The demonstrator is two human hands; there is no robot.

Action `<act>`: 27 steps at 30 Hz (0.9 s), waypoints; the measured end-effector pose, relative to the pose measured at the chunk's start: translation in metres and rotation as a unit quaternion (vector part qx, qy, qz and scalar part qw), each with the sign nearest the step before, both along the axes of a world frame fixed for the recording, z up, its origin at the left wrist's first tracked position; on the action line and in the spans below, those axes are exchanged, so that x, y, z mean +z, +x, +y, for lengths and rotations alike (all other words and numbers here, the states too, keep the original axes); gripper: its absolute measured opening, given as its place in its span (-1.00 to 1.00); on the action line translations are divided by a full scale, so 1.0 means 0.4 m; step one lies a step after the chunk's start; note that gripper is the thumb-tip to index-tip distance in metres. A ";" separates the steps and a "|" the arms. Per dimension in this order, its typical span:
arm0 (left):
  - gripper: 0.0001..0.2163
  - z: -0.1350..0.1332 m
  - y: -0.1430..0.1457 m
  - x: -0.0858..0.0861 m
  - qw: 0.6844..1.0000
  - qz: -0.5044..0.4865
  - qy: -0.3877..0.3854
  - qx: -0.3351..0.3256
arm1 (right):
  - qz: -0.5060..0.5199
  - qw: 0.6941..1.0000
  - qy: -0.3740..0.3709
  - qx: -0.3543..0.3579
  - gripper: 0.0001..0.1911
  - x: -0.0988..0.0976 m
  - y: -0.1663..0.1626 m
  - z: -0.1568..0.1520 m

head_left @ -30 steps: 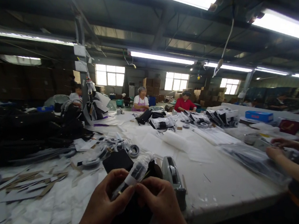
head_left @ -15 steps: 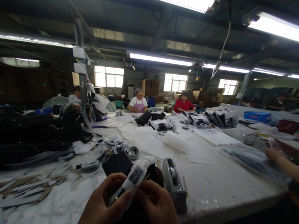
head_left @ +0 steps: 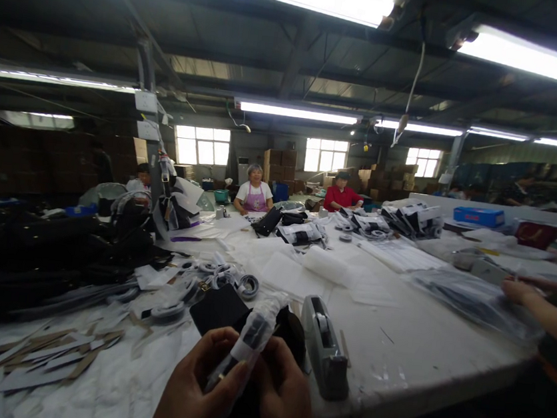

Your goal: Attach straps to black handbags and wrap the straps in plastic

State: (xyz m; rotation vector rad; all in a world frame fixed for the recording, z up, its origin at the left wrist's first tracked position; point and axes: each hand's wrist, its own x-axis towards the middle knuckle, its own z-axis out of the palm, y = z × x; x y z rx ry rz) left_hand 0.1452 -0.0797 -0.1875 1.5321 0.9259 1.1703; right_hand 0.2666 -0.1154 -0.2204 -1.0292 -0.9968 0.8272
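My left hand (head_left: 198, 388) and my right hand (head_left: 284, 397) meet low in the middle of the view, both closed on a dark strap piece wrapped in clear plastic (head_left: 250, 336) that sticks up and to the right between the thumbs. Beneath the hands lies a black bag (head_left: 221, 310) on the white table (head_left: 408, 348). A grey tape dispenser (head_left: 325, 355) stands just right of my right hand.
Black bags (head_left: 36, 255) pile up at the left, with coiled straps (head_left: 230, 277) and paper scraps (head_left: 55, 358) in front. A co-worker's arm (head_left: 543, 306) reaches over plastic sheets at the right. Two people (head_left: 254, 196) sit at the far end. Wrapped bags (head_left: 408, 220) lie beyond.
My hands have sunk a little lower in the view and drawn closer together on the wrapped strap. The co-worker's hands at the right have pulled back towards the edge.
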 end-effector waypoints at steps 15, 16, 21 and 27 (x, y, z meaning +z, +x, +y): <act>-0.59 -0.010 -0.001 -0.002 1.000 -0.027 -0.008 0.012 | -0.014 0.999 -0.006 -0.043 -0.84 0.001 -0.018 0.022; -0.59 -0.011 -0.003 -0.003 1.000 -0.020 -0.019 0.005 | -0.008 0.999 -0.006 -0.034 -0.85 0.006 -0.015 0.019; -0.58 -0.005 -0.017 -0.010 0.998 0.001 -0.056 -0.039 | 0.148 0.981 -0.028 0.121 -0.69 0.034 0.011 -0.008; -0.62 -0.006 -0.007 -0.017 1.000 0.014 -0.018 0.000 | 0.228 0.953 -0.085 0.180 -0.48 0.015 0.009 0.000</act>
